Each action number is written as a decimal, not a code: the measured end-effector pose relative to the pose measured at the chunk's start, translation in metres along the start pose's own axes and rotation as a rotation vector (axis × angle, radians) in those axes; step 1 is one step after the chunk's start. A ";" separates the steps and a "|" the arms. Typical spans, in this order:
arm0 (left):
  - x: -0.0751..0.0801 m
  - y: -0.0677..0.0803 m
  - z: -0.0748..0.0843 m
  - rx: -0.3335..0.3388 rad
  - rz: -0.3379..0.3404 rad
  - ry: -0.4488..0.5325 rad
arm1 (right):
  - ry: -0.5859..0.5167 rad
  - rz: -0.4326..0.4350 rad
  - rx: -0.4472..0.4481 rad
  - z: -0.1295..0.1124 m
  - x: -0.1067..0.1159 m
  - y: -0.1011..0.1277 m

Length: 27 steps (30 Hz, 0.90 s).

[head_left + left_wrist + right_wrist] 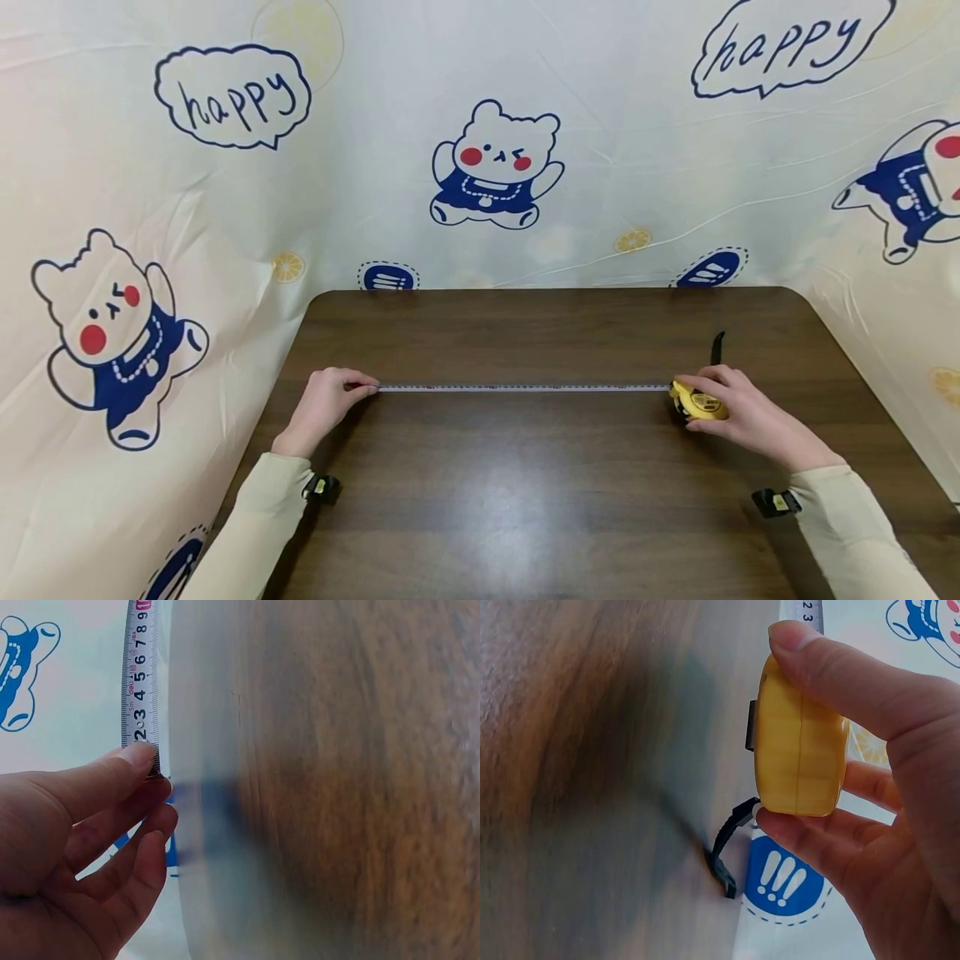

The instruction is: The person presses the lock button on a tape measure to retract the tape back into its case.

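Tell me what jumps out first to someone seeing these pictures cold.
A tape stretched in a straight line across the brown table, between two hands. The left hand pinches the tape's end at the left; the right hand grips the yellow case at the right, its black strap trailing behind. All around hangs a pale cloth printed with bears and "happy" bubbles.

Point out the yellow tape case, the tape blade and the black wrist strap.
yellow tape case (799, 746), right wrist view, on its ribbed edge.
tape blade (525, 387), head view, mid-span.
black wrist strap (724, 862), right wrist view, on its loop.
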<state>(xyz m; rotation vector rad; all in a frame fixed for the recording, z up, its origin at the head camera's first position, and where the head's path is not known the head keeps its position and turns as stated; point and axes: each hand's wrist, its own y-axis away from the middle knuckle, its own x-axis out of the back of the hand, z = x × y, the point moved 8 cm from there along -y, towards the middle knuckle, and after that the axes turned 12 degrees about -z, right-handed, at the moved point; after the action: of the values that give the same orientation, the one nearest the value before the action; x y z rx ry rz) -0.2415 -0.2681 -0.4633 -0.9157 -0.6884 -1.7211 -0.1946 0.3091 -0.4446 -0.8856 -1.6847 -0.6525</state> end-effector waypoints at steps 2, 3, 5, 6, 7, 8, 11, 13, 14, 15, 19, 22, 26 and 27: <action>-0.001 0.000 0.001 -0.001 -0.006 -0.002 | -0.001 0.000 0.002 -0.002 0.000 -0.001; -0.002 -0.001 0.001 0.000 -0.012 -0.001 | -0.002 0.000 0.002 -0.003 0.000 -0.001; -0.003 -0.001 0.001 0.008 -0.022 0.002 | -0.002 -0.001 0.003 -0.005 0.000 -0.002; -0.004 -0.001 0.001 0.011 -0.027 0.005 | -0.003 -0.005 0.002 -0.006 0.000 -0.002; -0.005 -0.002 0.000 0.013 -0.033 0.008 | -0.005 -0.009 0.000 -0.006 0.000 -0.003; -0.005 -0.002 0.001 0.014 -0.038 0.012 | -0.007 -0.013 -0.002 -0.007 -0.001 -0.003; -0.007 -0.002 0.000 0.020 -0.046 0.014 | -0.023 -0.033 -0.013 -0.007 -0.003 -0.005; -0.008 -0.003 0.000 0.020 -0.047 0.011 | -0.027 -0.039 -0.021 -0.008 -0.003 -0.005; -0.008 -0.003 0.000 0.020 -0.047 0.010 | -0.031 -0.041 -0.022 -0.008 -0.004 -0.006; -0.008 -0.003 0.001 0.020 -0.047 0.010 | -0.031 -0.041 -0.023 -0.009 -0.004 -0.006; -0.009 -0.003 0.002 0.013 -0.045 0.013 | -0.021 -0.027 -0.005 -0.012 -0.004 -0.007; -0.010 -0.004 0.005 -0.001 -0.040 0.012 | -0.013 -0.017 0.015 -0.015 -0.003 -0.009; -0.012 -0.006 0.008 -0.018 -0.033 0.014 | -0.014 -0.015 0.026 -0.018 -0.004 -0.011; -0.012 -0.007 0.008 -0.020 -0.031 0.016 | -0.016 -0.016 0.027 -0.019 -0.005 -0.012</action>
<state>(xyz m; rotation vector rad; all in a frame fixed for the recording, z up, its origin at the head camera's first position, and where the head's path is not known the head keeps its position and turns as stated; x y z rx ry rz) -0.2438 -0.2531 -0.4689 -0.9085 -0.6788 -1.7640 -0.1934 0.2864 -0.4442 -0.8606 -1.7125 -0.6338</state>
